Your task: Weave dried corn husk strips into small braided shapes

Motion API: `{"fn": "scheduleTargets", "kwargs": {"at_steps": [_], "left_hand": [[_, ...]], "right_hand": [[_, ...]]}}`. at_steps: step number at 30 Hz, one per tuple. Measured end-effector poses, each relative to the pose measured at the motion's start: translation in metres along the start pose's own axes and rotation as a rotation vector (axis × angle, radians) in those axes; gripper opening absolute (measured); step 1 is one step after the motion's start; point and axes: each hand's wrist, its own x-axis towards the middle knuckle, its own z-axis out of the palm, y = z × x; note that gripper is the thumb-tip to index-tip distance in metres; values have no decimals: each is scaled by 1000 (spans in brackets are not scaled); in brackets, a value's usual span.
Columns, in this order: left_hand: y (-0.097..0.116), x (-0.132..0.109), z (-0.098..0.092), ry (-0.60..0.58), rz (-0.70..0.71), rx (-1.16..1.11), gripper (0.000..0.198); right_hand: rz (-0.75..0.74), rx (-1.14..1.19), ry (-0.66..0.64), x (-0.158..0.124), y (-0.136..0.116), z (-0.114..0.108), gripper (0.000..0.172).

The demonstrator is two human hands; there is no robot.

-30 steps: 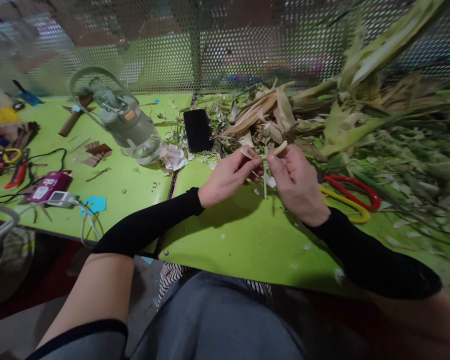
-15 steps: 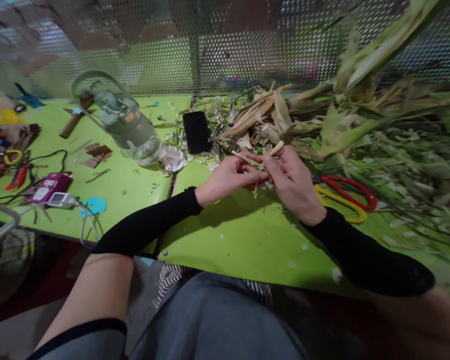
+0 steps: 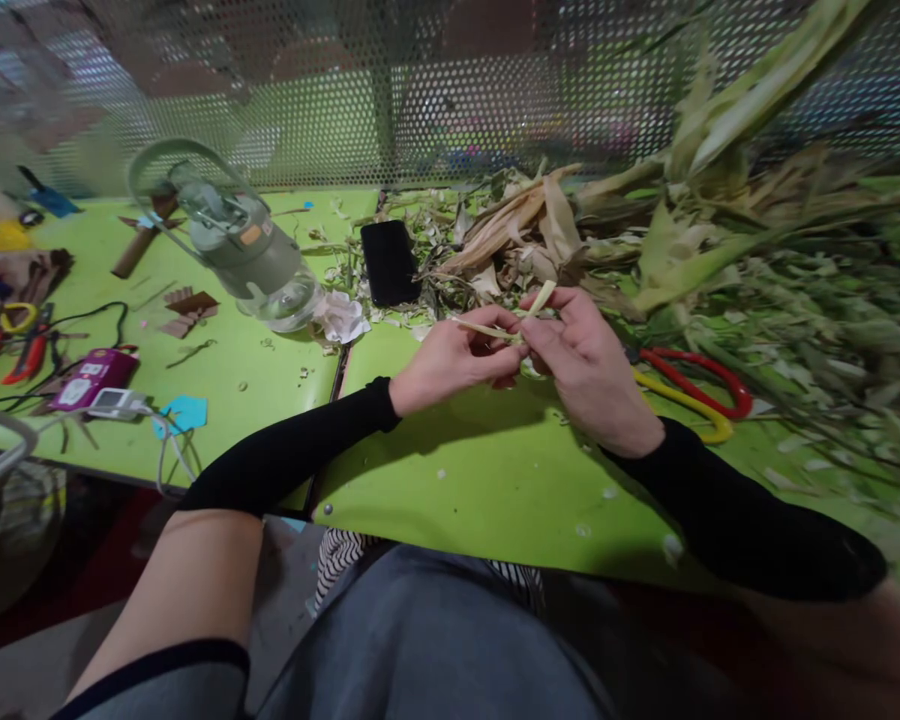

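My left hand point(image 3: 454, 358) and my right hand point(image 3: 585, 365) meet above the green table point(image 3: 495, 480), fingertips pinched together on thin pale strips of corn husk point(image 3: 529, 310). One strip sticks up and right from between the fingers, another points left past my left thumb. Both forearms wear black sleeves. A heap of dry and green corn husks and stalks point(image 3: 645, 240) lies just behind and to the right of the hands.
Red and yellow scissors point(image 3: 690, 385) lie right of my right hand. A black phone point(image 3: 390, 262) and a crumpled white paper point(image 3: 343, 318) sit behind my left hand. A tipped clear bottle point(image 3: 232, 240), a purple device point(image 3: 90, 377), cables and tools occupy the left. Perforated metal screen at the back.
The hands have drawn closer together and the dangling strip that hung below them is now folded up between the fingers. The upright strip tilted slightly.
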Motion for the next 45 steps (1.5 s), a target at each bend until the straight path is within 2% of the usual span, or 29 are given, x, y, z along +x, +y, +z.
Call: {"fn": "scheduleTargets", "kwargs": {"at_steps": [6,10,13,15,16,19,21,26,28,31,33,38,41,45], "left_hand": [[-1,-2,1,1,12,-76,39],[2,0,-2,28,10,-76,28],[3,4,-6,127,8,-142,15],[2,7,-7,152,17,-201,21],[0,9,-8,147,23,-213,23],[-8,12,-11,139,70,-153,19],[-13,14,-14,174,120,-48,19],[-18,14,-21,301,333,311,25],[-17,13,-21,275,362,344,24],[-16,11,-20,174,308,315,26],[-16,12,-21,152,305,344,31],[-17,13,-27,161,469,529,33],[-18,13,-28,179,575,602,28],[-18,12,-27,172,642,650,27]], "right_hand": [[-47,56,7,-2,-2,1,24],[-72,40,36,6,8,-7,28],[-87,63,182,18,23,-16,36],[-64,64,293,24,31,-19,34],[-44,43,280,25,33,-18,36],[9,-32,58,22,29,-12,51],[13,-55,-17,17,22,-6,52],[-1,7,49,10,11,-2,53],[0,-16,45,9,10,-3,49],[-9,-81,51,9,8,-7,42],[-31,-126,43,9,5,-10,40],[-88,-277,-48,6,-7,-20,41],[-67,-366,-158,4,-12,-23,47],[-59,-406,-228,4,-15,-21,52]]}}
